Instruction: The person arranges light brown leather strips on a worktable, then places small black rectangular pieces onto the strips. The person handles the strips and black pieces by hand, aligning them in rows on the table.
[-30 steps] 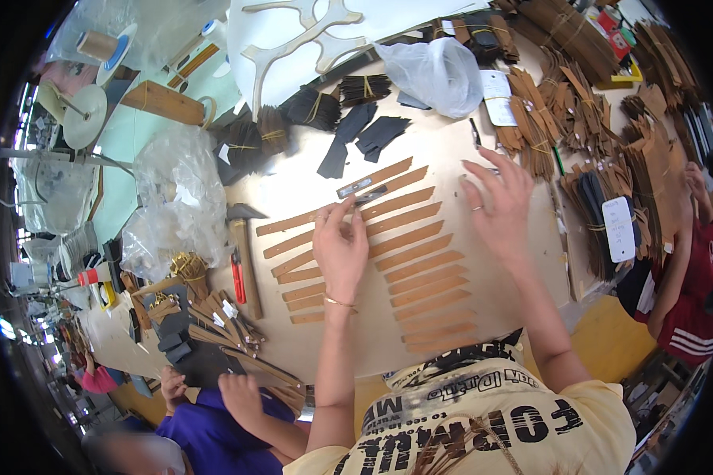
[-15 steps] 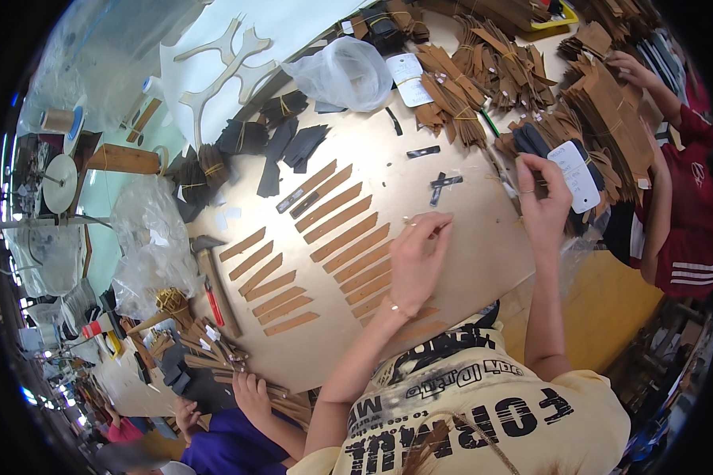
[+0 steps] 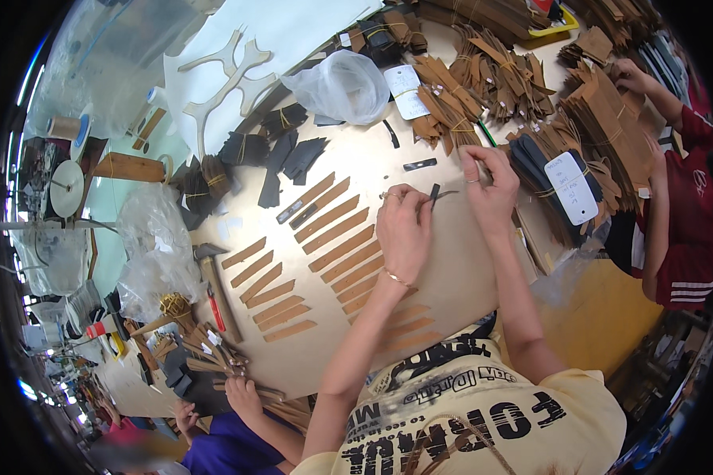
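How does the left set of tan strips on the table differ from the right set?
The left set has shorter strips; the right set has longer ones.
The left set is bare; the right set has black pieces at its far end.
The left set shows uncovered; the right set is partly hidden by the left forearm.
Both are tan and lie slanted.

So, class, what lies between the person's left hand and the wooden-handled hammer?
In the head view, two columns of slant-ended brown strips lie between the left hand and hammer.
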### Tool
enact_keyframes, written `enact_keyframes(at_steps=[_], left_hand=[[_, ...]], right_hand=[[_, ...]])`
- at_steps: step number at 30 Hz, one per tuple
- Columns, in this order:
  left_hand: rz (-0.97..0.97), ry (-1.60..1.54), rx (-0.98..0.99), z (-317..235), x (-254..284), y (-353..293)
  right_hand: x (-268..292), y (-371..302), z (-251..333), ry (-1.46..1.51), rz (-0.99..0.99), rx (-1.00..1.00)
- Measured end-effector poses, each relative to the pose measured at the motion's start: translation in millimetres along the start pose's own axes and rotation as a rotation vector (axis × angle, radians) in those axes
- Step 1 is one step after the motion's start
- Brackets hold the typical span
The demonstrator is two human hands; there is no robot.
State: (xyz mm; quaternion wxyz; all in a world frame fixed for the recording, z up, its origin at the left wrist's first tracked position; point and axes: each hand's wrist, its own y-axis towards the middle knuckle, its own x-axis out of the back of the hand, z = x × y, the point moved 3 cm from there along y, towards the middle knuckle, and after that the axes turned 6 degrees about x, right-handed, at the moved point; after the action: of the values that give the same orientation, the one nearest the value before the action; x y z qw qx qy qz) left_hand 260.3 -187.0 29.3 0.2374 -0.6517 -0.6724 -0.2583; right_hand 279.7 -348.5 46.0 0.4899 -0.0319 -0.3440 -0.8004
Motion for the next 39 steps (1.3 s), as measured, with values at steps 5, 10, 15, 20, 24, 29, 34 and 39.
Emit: enact_keyframes(at_steps=[5, 10, 15, 20, 24, 29, 34, 39], left_hand=[[-0.08, -0.286, 0.073, 1, 23, -7], [-0.258, -0.241, -0.183, -6, 55, -28], [-0.362, -0.09, -0.334, 2, 87, -51], [-0.206, -0.437, 0.085, 31, 110, -70], [-0.232, -0.696, 0.457, 61, 121, -80], [-0.326, -0.496, 0.526, 87, 136, -60], [-0.377, -0.285, 0.528, 99, 141, -35], [-0.316, -0.169, 0.657, 108, 140, -26]], right_hand=[[6, 4, 24, 0.019, 0.334, 0.005], [12, -6, 53, 0.178, 0.455, 0.057], [3, -17, 72, 0.254, 0.61, 0.178], [-32, -32, 98, 0.432, 0.806, -0.008], [-69, -43, 112, 0.475, 0.91, -0.136], [-117, -47, 111, 0.268, 0.912, -0.11], [-145, -45, 110, 0.099, 0.859, 0.033], [-156, -45, 106, -0.015, 0.891, -0.142]])
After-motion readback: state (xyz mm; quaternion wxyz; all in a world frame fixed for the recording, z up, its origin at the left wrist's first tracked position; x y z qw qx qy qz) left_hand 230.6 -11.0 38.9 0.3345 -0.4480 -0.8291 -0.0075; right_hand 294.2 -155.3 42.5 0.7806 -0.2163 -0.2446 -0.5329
